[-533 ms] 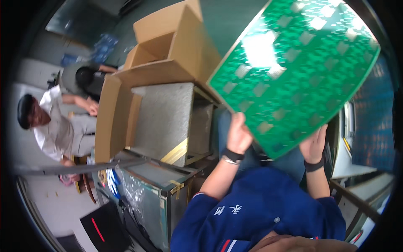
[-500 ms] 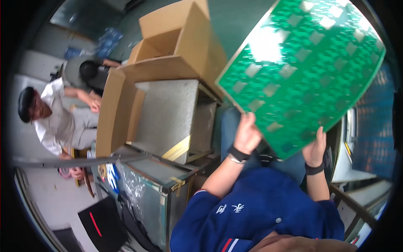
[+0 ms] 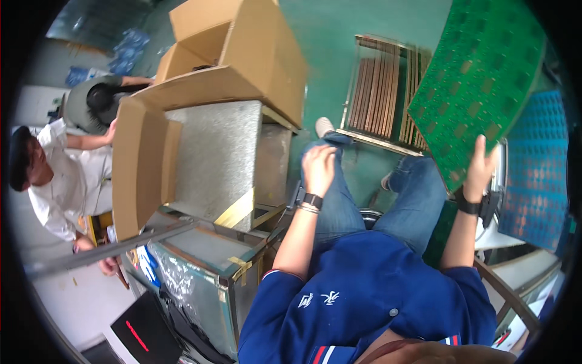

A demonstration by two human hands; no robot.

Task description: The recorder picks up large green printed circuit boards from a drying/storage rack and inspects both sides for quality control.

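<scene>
A large green circuit board panel (image 3: 470,91) stands tilted at my right side. My right hand (image 3: 481,170) grips its lower edge, thumb and fingers around the rim. My left hand (image 3: 318,170) is off the board, holding nothing, its fingers loosely bent above my left thigh. Right of the board, a blue sheet with rows of copper-coloured marks (image 3: 536,173) stands upright beside my right hand. Past my knees, a slotted rack (image 3: 376,91) with brown slats lies on the floor, partly behind the board.
At the left, an open cardboard box (image 3: 273,60) stands beside a grey-topped block (image 3: 215,161). A metal-framed cabinet (image 3: 227,276) is near my left elbow. Two people (image 3: 66,161) are at work farther left. A metal bar (image 3: 121,246) crosses at left.
My left hand has let go of the board and come down to the left. My right hand has carried the board to the right, uncovering the slotted rack and my legs.
</scene>
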